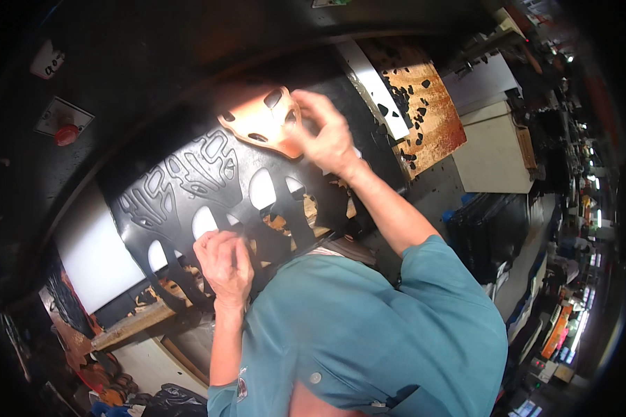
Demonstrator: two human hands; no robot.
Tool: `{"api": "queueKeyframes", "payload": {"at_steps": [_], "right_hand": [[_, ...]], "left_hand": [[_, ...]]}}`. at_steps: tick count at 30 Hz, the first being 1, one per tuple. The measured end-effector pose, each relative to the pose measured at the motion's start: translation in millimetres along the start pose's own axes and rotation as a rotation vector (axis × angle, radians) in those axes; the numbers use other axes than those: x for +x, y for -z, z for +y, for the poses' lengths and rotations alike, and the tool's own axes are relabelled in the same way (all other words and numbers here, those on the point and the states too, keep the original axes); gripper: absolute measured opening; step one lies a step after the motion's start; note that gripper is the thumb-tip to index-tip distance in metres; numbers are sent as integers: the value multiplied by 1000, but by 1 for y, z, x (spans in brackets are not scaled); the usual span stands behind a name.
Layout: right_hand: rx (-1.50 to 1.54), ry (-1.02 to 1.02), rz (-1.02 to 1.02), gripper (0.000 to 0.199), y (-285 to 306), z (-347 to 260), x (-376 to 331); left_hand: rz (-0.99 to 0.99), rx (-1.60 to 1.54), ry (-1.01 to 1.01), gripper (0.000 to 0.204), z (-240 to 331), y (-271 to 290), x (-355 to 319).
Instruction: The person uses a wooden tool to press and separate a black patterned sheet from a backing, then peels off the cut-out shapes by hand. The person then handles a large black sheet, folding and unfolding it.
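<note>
Likely die placement: right hand [325,135] grasps orange cutting die [254,115] at black sheet's [181,215] far side, left hand [224,267] curled near, hold unclear; next move calls for careful alignment.

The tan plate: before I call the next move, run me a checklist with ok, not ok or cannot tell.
1. Right hand on the plate: ok, its fingers are at the plate's right end.
2. Left hand clear of the plate: ok, it is well apart, lower in the view.
3. Both hands off the plate: not ok, the right one is on it.
4. Plate flat on the black sheet: cannot tell, any gap underneath is hidden.
5. Left hand gripping the sheet: cannot tell, its curled fingers hide the contact.
6. Hands off the red button: ok, both are away from it.
</note>
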State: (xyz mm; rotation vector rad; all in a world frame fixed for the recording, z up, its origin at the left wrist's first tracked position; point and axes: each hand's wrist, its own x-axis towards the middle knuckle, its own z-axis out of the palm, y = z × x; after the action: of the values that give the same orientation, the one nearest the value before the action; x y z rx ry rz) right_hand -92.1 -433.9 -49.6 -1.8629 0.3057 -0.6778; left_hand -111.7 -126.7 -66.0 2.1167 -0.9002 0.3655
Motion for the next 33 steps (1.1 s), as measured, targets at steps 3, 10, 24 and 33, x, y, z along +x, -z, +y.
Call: {"api": "queueKeyframes", "payload": {"at_steps": [3,10,24,33], "right_hand": [[-49,150,244,21,40,-23,21],[-276,433,232,13,97,-46,58],[-587,510,-67,8,89,18,-105],[-614,327,-175,15,83,5,-109]], "left_hand": [[25,17,12,17,1,2,-1],[103,34,7,10,2,2,-4],[43,56,88,17,69,-39,-7],[-40,142,597,45,97,-78,22]]}}
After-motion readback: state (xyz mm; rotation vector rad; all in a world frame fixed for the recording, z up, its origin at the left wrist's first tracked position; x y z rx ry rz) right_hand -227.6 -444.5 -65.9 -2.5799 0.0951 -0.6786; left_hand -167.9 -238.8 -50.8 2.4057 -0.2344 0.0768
